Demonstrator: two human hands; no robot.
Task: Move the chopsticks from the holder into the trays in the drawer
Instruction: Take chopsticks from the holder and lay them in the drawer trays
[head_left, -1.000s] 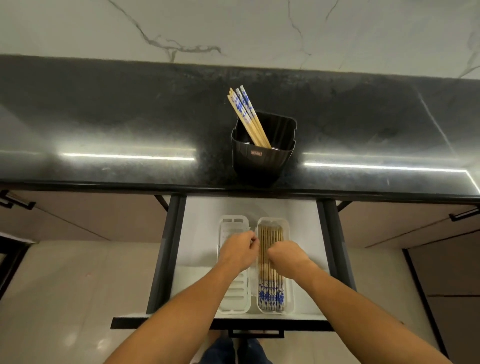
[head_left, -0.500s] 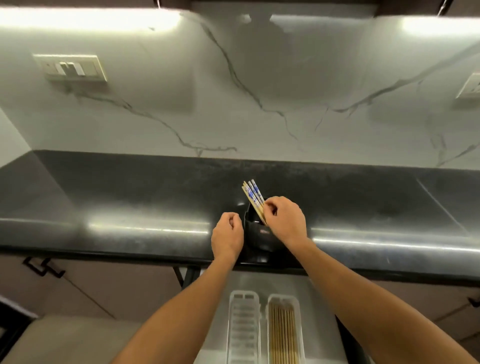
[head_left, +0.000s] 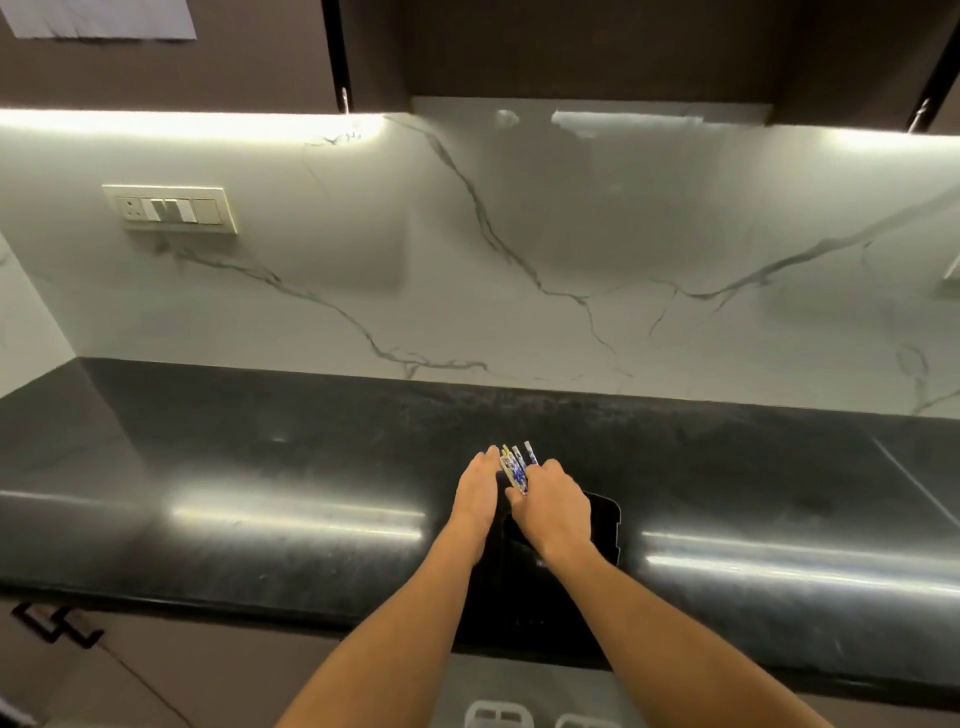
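Observation:
Several wooden chopsticks (head_left: 517, 466) with blue-patterned tops stick up out of the black holder (head_left: 605, 522) on the dark countertop (head_left: 311, 467). My right hand (head_left: 553, 506) is closed around the bundle from the right, just above the holder's rim. My left hand (head_left: 478, 493) lies against the bundle's left side with its fingers stretched out. The hands hide the lower parts of the chopsticks. At the bottom edge, only the far ends of the two white trays (head_left: 498, 716) (head_left: 581, 722) in the drawer show.
A marble backsplash (head_left: 519, 260) rises behind the counter, with a switch plate (head_left: 171, 209) at the upper left. Dark wall cabinets (head_left: 571, 47) hang above. A cabinet handle (head_left: 54, 626) shows at the lower left.
The view has tilted up, so the drawer has almost left the frame. Both hands rose from the trays to the holder. My left hand has unclenched and now rests against the chopsticks.

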